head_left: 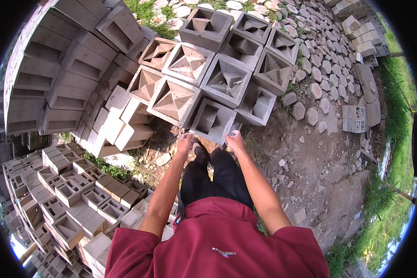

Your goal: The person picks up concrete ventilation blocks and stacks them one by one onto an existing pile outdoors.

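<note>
Left hand (pixel 186 142) and right hand (pixel 235 141) are held apart at the near side of a grey, square, recessed concrete block (pixel 213 120) fronting similar blocks (pixel 190 62), their grip indiscernible; dark-shod feet (pixel 199 152) below could be struck were purchase lost.

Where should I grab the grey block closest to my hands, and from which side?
Probably take the block by both ends of its near edge, coming from your side: that edge faces you unobstructed, while other blocks crowd its far side. Your left hand and right hand are by those ends.
</note>
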Available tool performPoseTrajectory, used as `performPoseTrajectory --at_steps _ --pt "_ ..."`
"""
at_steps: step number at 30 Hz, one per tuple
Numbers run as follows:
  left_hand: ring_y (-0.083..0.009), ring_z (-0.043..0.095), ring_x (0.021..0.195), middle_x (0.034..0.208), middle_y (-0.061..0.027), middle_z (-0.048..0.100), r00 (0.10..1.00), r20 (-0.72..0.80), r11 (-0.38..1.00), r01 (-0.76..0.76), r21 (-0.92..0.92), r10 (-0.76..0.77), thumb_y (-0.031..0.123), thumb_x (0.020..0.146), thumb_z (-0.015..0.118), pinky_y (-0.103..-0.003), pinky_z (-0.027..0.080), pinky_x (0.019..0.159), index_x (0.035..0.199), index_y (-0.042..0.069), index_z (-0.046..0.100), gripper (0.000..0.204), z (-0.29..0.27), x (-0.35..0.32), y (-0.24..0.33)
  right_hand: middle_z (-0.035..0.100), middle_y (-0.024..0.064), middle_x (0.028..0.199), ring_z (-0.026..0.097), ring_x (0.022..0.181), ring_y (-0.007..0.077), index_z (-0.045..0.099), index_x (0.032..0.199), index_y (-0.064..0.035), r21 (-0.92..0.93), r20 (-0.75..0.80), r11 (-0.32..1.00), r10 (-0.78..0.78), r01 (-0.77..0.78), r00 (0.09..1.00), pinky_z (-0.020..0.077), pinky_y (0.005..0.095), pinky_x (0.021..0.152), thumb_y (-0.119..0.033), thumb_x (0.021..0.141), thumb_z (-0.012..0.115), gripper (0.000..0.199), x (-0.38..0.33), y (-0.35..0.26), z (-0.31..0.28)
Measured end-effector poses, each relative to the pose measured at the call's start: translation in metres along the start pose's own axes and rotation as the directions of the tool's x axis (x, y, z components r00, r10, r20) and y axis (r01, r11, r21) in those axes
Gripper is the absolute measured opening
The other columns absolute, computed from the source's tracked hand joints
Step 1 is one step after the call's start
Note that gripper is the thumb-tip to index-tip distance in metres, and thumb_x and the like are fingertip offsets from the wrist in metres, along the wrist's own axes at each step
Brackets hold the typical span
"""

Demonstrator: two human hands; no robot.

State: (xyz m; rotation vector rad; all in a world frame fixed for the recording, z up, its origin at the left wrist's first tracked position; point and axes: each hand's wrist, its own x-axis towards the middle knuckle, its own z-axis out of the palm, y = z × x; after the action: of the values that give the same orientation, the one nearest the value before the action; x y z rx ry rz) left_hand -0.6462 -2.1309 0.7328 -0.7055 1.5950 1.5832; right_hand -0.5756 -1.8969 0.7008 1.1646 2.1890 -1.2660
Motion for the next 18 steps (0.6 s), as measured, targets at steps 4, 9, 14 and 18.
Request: performPoseTrajectory --at_steps 4,9,14,18 --pt "-0.0230 0.048 0.105 0.116 -0.0091 0.050 0.991 -0.064 0.993 0.115 0.027 -0.114 0.032 0.086 0.056 -0.042 0.042 0.081 0.121 0.007 0.042 0.045 0.011 0.044 0.000 0.061 0.0228 0.106 0.059 0.101 0.0330 0.034 0.131 0.0016 -0.056 -0.105 0.993 0.098 -0.104 0.990 0.0436 0.0407 0.090 -0.044 0.075 0.069 0.081 0.017 0.003 0.009" --pt "-0.0288 0.043 0.117 0.126 -0.0115 0.046 0.983 -0.147 0.989 0.121 0.081 -0.108 0.026 0.079 0.066 -0.050 0.040 0.086 0.127 0.009 0.033 0.061 0.021 0.080 -0.016 0.050 0.0346 0.119 0.051 0.112 0.0428 0.021 0.137 0.0063 -0.046 -0.016 0.982 0.181 -0.182 0.983 0.0408 0.0426 0.097 -0.047 0.073 0.070 0.097 0.050 0.008 0.022" --pt "-0.0328 0.041 0.120 0.128 -0.0120 0.045 0.965 -0.207 0.985 0.148 -0.085 -0.163 0.011 0.075 0.069 -0.059 0.039 0.088 0.126 0.013 0.029 0.064 0.041 0.105 -0.024 0.054 0.0282 0.117 0.054 0.111 0.0359 0.024 0.136 0.0040 -0.104 -0.069 0.966 0.230 -0.236 0.971 0.0418 0.0394 0.095 -0.038 0.074 0.070 0.088 0.079 0.007 0.039" --pt "-0.0312 0.047 0.111 0.118 -0.0109 0.049 0.963 -0.182 0.960 0.153 -0.236 -0.198 0.002 0.076 0.065 -0.057 0.049 0.077 0.118 0.012 0.040 0.050 0.042 0.120 -0.041 0.056 0.0252 0.117 0.055 0.110 0.0347 0.035 0.130 0.0017 -0.019 -0.054 0.988 0.154 -0.155 0.987 0.0422 0.0391 0.094 -0.029 0.074 0.070 0.073 0.098 0.029 0.042"
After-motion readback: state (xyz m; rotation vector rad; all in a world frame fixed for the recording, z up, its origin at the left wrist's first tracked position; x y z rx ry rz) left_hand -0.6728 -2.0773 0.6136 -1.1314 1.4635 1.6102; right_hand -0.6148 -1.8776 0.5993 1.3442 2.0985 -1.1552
